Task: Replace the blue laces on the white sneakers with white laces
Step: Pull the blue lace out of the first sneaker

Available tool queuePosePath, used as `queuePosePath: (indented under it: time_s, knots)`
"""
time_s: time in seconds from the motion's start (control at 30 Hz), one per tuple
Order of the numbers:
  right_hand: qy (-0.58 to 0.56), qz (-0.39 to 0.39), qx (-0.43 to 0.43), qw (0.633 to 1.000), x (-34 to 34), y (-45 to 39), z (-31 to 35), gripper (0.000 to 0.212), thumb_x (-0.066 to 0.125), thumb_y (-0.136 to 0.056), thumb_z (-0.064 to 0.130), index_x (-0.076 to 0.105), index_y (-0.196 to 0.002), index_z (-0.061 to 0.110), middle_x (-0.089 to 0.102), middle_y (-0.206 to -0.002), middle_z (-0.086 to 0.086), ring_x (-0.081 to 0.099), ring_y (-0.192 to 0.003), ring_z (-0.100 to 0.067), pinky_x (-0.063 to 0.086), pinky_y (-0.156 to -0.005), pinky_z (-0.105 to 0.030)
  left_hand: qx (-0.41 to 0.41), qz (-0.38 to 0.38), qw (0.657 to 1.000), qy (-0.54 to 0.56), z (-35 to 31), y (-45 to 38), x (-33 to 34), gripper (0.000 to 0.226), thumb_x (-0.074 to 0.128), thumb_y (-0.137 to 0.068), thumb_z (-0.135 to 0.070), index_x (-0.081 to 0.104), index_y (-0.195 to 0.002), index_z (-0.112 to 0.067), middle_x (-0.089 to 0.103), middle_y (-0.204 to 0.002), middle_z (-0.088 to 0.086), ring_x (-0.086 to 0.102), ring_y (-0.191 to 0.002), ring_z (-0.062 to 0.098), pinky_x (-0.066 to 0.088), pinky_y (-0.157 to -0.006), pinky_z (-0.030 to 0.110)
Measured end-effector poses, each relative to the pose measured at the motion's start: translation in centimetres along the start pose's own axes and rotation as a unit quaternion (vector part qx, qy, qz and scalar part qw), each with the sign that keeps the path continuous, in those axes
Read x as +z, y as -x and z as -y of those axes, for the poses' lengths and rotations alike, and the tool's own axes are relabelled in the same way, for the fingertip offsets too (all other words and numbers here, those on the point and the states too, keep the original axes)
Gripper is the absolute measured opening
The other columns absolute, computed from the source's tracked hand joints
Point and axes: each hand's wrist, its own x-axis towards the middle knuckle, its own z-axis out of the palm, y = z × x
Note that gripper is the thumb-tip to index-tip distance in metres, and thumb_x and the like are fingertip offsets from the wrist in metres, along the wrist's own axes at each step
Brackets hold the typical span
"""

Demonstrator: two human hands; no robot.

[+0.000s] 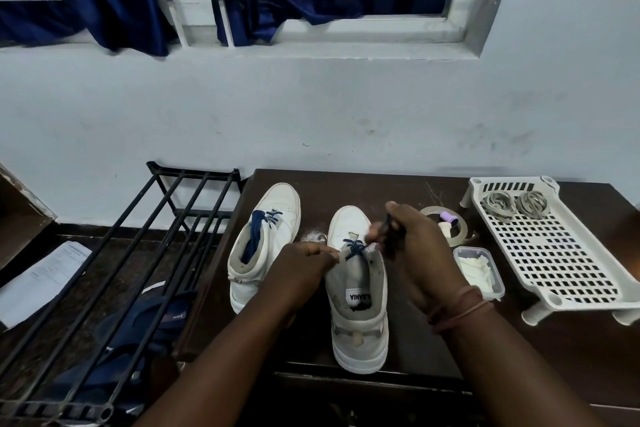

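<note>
1. Two white sneakers stood on the dark table, toes toward the wall: the left sneaker (266,243) near the table's left edge, the right sneaker (358,291) at the front edge, its heel at the lip.
2. The step in hand looked like unlacing the right sneaker; only a few crossings of blue lace (354,247) were left near its toe end.
3. The left hand (301,269) pinched the pale tongue or eyelet flap beside that lace, steadying the shoe.
4. The right hand (412,246) was curled round a dark strand raised above the shoe, probably the freed lace end.
5. The next move probably called for drawing the strand out through the last eyelets while the left hand held the upper firm.
6. The left sneaker kept its lace (258,229), part stuffed inside the collar.
7. Coiled pale laces (516,205) lay in the white tray (561,260) at the table's right, likely the replacements.
8. A label inside the right sneaker read upside down, roughly "LEANIA"; I could not tell its first letters.
</note>
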Motion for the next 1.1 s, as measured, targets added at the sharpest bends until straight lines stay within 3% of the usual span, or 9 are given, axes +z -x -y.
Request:
queuePosePath:
  time_s: [0.07, 0.13, 0.23, 0.3, 0.43, 0.53, 0.8, 0.97, 1.1]
  knots:
    - [-0.108, 0.003, 0.010, 0.994, 0.2, 0.0, 0.4, 0.039, 0.052, -0.099, 0.024, 0.036, -0.064, 0.020, 0.034, -0.050, 0.001, 0.034, -0.045, -0.016, 0.034, -0.058, -0.033, -0.003, -0.003, 1.000, -0.004, 0.0, 0.0, 0.0, 0.015, 0.070, -0.090, -0.018, 0.081, -0.081, -0.020, 0.079, -0.083, -0.001, 0.075, -0.087, 0.021, 0.057, -0.090, 0.041]
    - [-0.099, -0.007, -0.021, 0.995, -0.1, -0.4, 0.8, 0.038, 0.058, -0.097, 0.027, 0.037, -0.065, 0.023, 0.027, -0.054, 0.002, 0.025, -0.047, -0.014, 0.035, -0.057, -0.033, -0.002, -0.005, 1.000, -0.002, -0.1, 0.1, 0.0, 0.016, 0.069, -0.090, -0.017, 0.081, -0.079, -0.020, 0.079, -0.082, -0.001, 0.073, -0.082, 0.017, 0.057, -0.090, 0.040]
    - [0.159, -0.036, -0.147, 0.976, -0.6, -0.3, 0.7, 0.025, 0.068, -0.092, 0.030, 0.052, -0.075, 0.020, 0.045, -0.064, -0.001, 0.041, -0.058, -0.016, 0.042, -0.062, -0.036, -0.003, -0.009, 1.000, -0.004, -0.2, 0.2, 0.2, 0.015, 0.069, -0.089, -0.019, 0.081, -0.080, -0.021, 0.079, -0.082, -0.002, 0.074, -0.087, 0.019, 0.056, -0.090, 0.039]
    - [0.262, -0.044, -0.180, 0.947, -0.9, -0.3, -0.1, 0.017, 0.069, -0.091, 0.032, 0.057, -0.086, 0.020, 0.056, -0.076, 0.003, 0.051, -0.066, -0.009, 0.045, -0.069, -0.028, 0.002, -0.014, 1.000, -0.007, -0.3, 0.3, 0.3, 0.012, 0.070, -0.088, -0.021, 0.081, -0.082, -0.022, 0.078, -0.084, -0.005, 0.074, -0.090, 0.019, 0.056, -0.090, 0.039]
    - [0.497, 0.027, -0.129, 0.858, -2.1, -1.0, -1.9, 0.029, 0.073, -0.080, 0.047, 0.061, -0.101, 0.030, 0.062, -0.095, 0.008, 0.059, -0.084, -0.006, 0.046, -0.076, -0.022, 0.029, -0.034, 0.999, 0.006, -0.4, 0.3, 1.0, 0.011, 0.069, -0.089, -0.025, 0.078, -0.085, -0.020, 0.078, -0.083, -0.005, 0.073, -0.082, 0.013, 0.057, -0.084, 0.035]
    - [0.567, 0.050, -0.048, 0.821, -2.1, -0.5, -2.8, 0.026, 0.072, -0.080, 0.032, 0.062, -0.101, 0.021, 0.065, -0.095, 0.004, 0.061, -0.091, -0.015, 0.045, -0.078, -0.027, 0.048, -0.068, 0.997, 0.004, -0.4, -0.1, 1.9, 0.015, 0.075, -0.081, -0.034, 0.076, -0.083, -0.019, 0.076, -0.079, -0.003, 0.071, -0.076, 0.012, 0.057, -0.080, 0.036]
    - [0.575, -0.029, -0.077, 0.814, -1.8, -0.6, -4.0, 0.017, 0.065, -0.079, 0.019, 0.066, -0.096, 0.019, 0.069, -0.092, 0.003, 0.064, -0.090, -0.018, 0.048, -0.078, -0.029, 0.111, -0.106, 0.975, -0.162, 0.4, -0.9, 2.9, 0.009, 0.076, -0.078, -0.026, 0.070, -0.084, -0.027, 0.069, -0.075, -0.011, 0.063, -0.072, -0.001, 0.048, -0.069, 0.022]
    - [0.509, -0.033, -0.013, 0.860, -3.3, -1.4, -3.6, 0.006, 0.062, -0.076, 0.008, 0.066, -0.073, 0.012, 0.066, -0.066, 0.001, 0.061, -0.064, -0.014, 0.044, -0.058, -0.024, 0.114, -0.095, 0.962, -0.228, 0.8, -1.8, 1.4, 0.024, 0.063, -0.079, -0.010, 0.065, -0.088, -0.032, 0.063, -0.075, -0.014, 0.059, -0.076, 0.006, 0.039, -0.065, 0.023]
    - [0.483, -0.029, -0.013, 0.875, -3.5, -1.5, -3.5, 0.014, 0.063, -0.080, 0.008, 0.061, -0.066, 0.011, 0.057, -0.053, 0.004, 0.048, -0.044, 0.000, 0.041, -0.049, -0.018, 0.196, -0.099, 0.928, -0.302, 0.6, -1.6, 1.8, 0.037, 0.057, -0.084, -0.006, 0.072, -0.105, -0.032, 0.063, -0.101, -0.009, 0.059, -0.090, 0.011, 0.040, -0.073, 0.022]
